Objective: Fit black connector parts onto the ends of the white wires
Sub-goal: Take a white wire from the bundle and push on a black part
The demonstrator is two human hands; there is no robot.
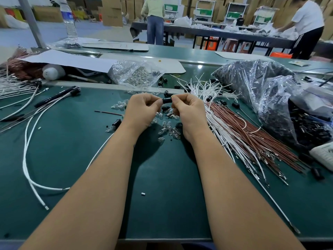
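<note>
Hands meet above the green table [162, 195]: your left hand [142, 109] and right hand [189, 109] both pinch one black connector part [167, 100] between fingertips, with white wires [214, 112] bundled just right.

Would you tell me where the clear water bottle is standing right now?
In the head view, the water bottle stands upright at the far left of the bench, beside a grey post and behind the white sheets.

Both forearms are reaching forward; left hand [142, 107] and right hand [189, 108] are meeting, fingers curled, pinching together.
</note>
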